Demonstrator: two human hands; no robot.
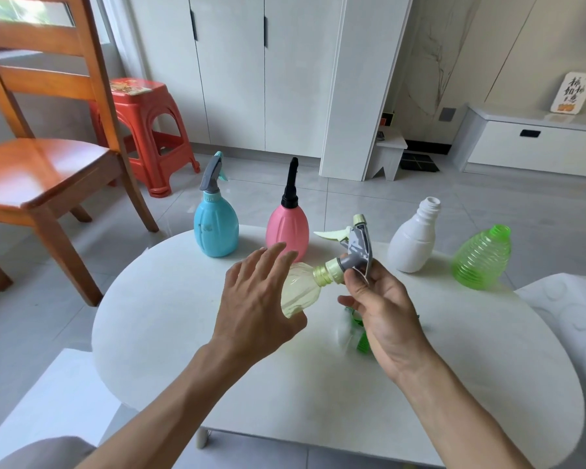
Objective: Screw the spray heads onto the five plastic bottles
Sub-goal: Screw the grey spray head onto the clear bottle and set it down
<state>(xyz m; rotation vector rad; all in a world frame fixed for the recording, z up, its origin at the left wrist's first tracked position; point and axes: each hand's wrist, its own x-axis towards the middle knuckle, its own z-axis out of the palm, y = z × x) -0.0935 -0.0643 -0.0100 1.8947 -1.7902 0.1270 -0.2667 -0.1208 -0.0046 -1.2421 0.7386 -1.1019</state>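
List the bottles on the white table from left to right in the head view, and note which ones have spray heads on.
Blue bottle, head on → pink bottle, black head on → yellow bottle, held in the hands with a grey head at its neck → white bottle, neck open → green bottle, neck open.

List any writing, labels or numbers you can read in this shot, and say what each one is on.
Nothing here reads cleanly.
White plaque on the cabinet at the right: black brush characters, too small to read reliably.
Blue bottle: a faint raised mark on its side, too blurred to read.
Red stool: a printed pattern on the seat, no legible words.
Pink bottle, white bottle, green bottle and yellow bottle: no labels visible.
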